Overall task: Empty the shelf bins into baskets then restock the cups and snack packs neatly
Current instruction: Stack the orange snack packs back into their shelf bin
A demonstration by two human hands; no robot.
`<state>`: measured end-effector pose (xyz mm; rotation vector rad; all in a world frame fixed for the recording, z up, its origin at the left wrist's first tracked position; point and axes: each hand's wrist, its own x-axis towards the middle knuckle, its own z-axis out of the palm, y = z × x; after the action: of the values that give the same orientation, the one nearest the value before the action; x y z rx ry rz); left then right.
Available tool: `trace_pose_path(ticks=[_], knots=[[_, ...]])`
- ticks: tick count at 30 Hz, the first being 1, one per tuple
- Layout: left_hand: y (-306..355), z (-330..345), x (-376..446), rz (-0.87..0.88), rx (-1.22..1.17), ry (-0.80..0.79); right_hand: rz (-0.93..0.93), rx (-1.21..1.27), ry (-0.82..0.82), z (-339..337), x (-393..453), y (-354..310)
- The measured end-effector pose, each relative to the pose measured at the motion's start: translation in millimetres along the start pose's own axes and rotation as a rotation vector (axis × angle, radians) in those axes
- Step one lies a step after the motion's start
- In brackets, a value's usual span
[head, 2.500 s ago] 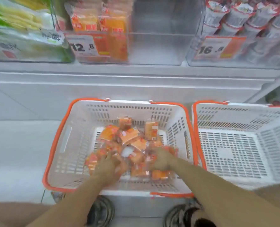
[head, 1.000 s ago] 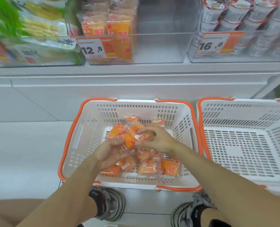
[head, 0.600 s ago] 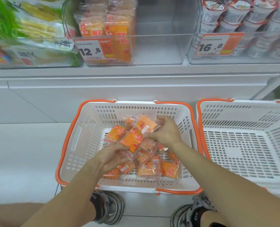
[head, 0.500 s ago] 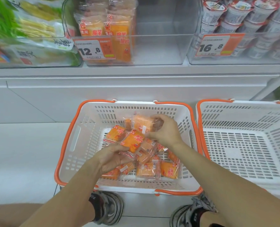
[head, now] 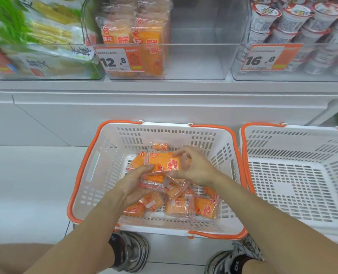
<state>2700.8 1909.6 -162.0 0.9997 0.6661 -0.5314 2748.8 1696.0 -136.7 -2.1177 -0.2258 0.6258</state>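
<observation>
Presently, item one: white basket with orange rim [head: 81, 171], on the floor below the shelf, holding loose orange snack packs [head: 181, 206] along its near side. Left hand [head: 133, 184], fingers curled under a gathered stack of packs [head: 160, 165] held above the basket's middle; right hand [head: 194, 168], fingers pinching the stack's right edge and top. Item two: second white basket [head: 294, 155], just beside the first on the right, nothing showing inside. Shelf above: clear bin [head: 199, 62] with orange snack packs standing upright [head: 134, 34] at its left, behind a 12.8 price tag [head: 118, 60]; right part of the bin bare. Neighbouring bin of lidded cups [head: 294, 18] at right, tagged 16.8; green-and-yellow bags [head: 37, 36] at left. Two sneakers [head: 132, 252] at the basket's near edge.
</observation>
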Motion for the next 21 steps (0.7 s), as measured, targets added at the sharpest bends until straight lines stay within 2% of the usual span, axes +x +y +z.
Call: trace_pose_path(ticks=[5, 7, 9, 12, 16, 21], knots=[[0, -5, 0, 0.006, 0.120, -0.034, 0.235, 0.430, 0.010, 2, 2, 10], [0, -4, -3, -0.029, 0.152, -0.094, 0.262, 0.477, 0.022, -3, 7, 15], [-1, -6, -5, -0.059, 0.184, -0.184, 0.246, 0.453, -0.046, -10, 8, 18], [-4, -4, -8, -0.099, 0.266, -0.252, 0.211, 0.291, -0.149, -8, 6, 20], [-11, -1, -6, -0.149, 0.397, -0.155, 0.105, 0.159, -0.225, 6, 7, 27], [-31, 0, 5, -0.253, 0.433, -0.141, 0.062, 0.087, -0.273, 14, 10, 40]])
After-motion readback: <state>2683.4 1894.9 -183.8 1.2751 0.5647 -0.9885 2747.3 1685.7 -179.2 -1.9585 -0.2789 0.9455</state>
